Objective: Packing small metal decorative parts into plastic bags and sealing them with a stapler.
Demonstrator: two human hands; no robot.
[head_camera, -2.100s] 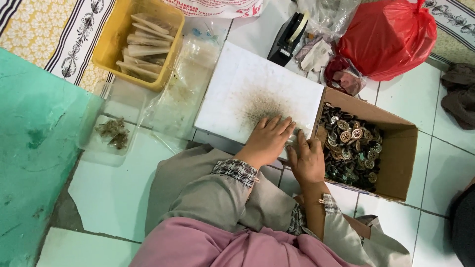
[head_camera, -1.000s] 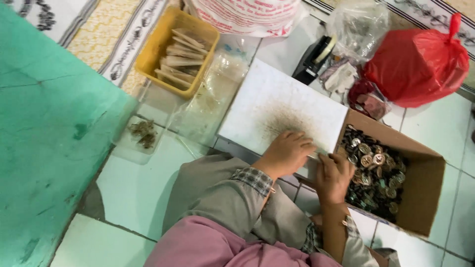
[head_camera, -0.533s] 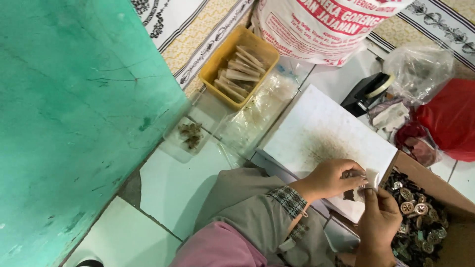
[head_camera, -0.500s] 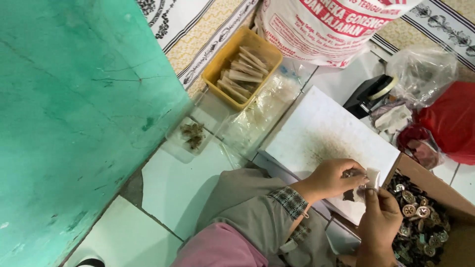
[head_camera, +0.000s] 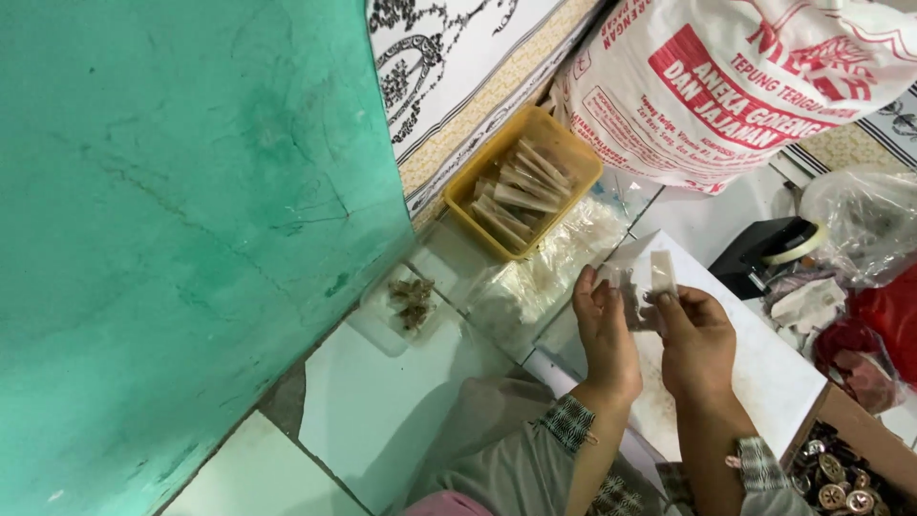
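1. Both hands, left (head_camera: 607, 330) and right (head_camera: 697, 344), pinch a small clear packet (head_camera: 638, 287) raised over the white board (head_camera: 764, 368).
2. Filled packets (head_camera: 521, 191) lie in the yellow tray (head_camera: 573, 158), so some look done.
3. Metal pieces remain in the cardboard box (head_camera: 841, 463); more seems left.

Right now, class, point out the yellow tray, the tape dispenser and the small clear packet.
yellow tray (head_camera: 565, 154): head view, its far rim.
tape dispenser (head_camera: 764, 254): head view, black body.
small clear packet (head_camera: 662, 271): head view, white top strip.
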